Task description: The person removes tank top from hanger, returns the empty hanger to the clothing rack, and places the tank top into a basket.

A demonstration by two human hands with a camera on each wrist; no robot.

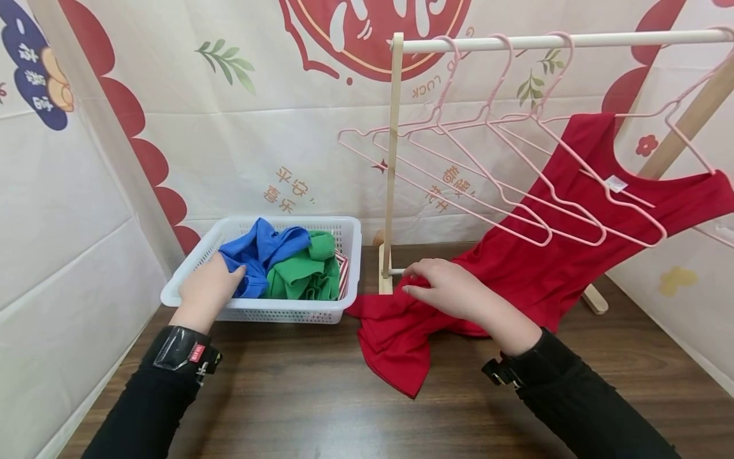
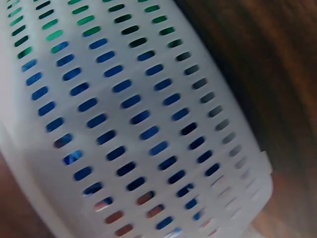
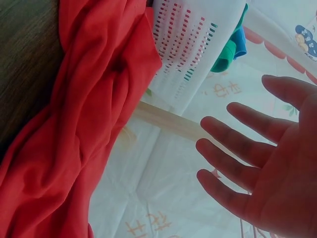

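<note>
In the head view my left hand (image 1: pixel 208 287) reaches into the white basket (image 1: pixel 287 312) and grips a blue garment (image 1: pixel 260 248) at its left side. Its fingertips are hidden in the cloth; skin shows through the basket slots in the left wrist view. A green garment (image 1: pixel 306 271) lies beside the blue one. My right hand (image 1: pixel 450 290) hovers over a sleeveless red garment (image 1: pixel 516 274), its fingers spread and holding nothing in the right wrist view. That garment hangs by one shoulder end on a pink hanger (image 1: pixel 696 143), and its lower part trails on the table.
Several bare pink hangers (image 1: pixel 487 172) hang from the white rail (image 1: pixel 516 43) of a wooden-legged rack (image 1: pixel 392 159). Red-and-white striped cloth (image 1: pixel 343 274) shows at the basket's right end. Printed fabric walls (image 1: pixel 258 146) enclose the brown table (image 1: pixel 287 389).
</note>
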